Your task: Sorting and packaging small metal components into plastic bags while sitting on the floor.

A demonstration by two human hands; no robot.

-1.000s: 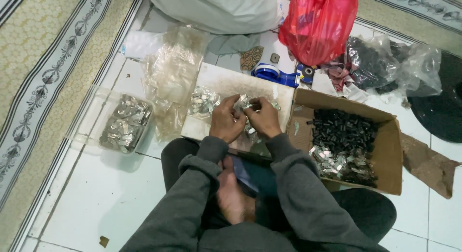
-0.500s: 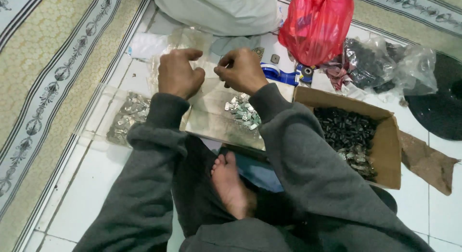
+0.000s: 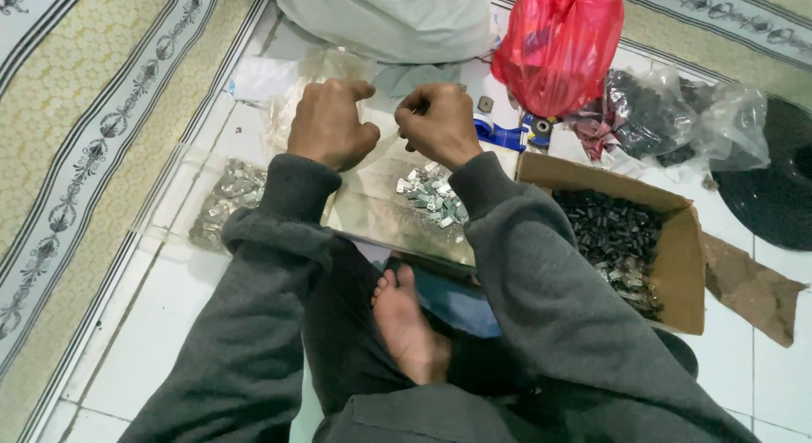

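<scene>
Left hand point(image 3: 331, 124): curled into a loose fist over the clear bag point(image 3: 317, 79), knuckles up; it seems to pinch the bag's film, though the fingertips are tucked under and the grip cannot be seen outright.
Right hand point(image 3: 438, 124): also closed, thumb and forefinger pressed together just beside the left hand — likely on the same film or a small clip, too small to tell.
Clips point(image 3: 433, 198): a small heap of silver metal pieces lying loose on the flat sheet point(image 3: 381, 214), just below the right wrist.
Second bag point(image 3: 227, 204): clear, filled with the same silver pieces, on the tiles by the left sleeve.
Box point(image 3: 685, 240): open cardboard, to the right, holding dark metal parts with a few silver ones near its front corner.
Red bag point(image 3: 558, 45): knotted plastic, beyond the box; next to it a clear bag of dark parts point(image 3: 651, 113).
Foot point(image 3: 404, 324): bare, tucked between the knees, below the sheet.
Doing it well: both hands should hold the film near its mouth and pull evenly apart, keeping the opening above the sheet so any piece that slips lands on the heap — not on the tiles.
Caution: thin film tears if tugged from one side only.
</scene>
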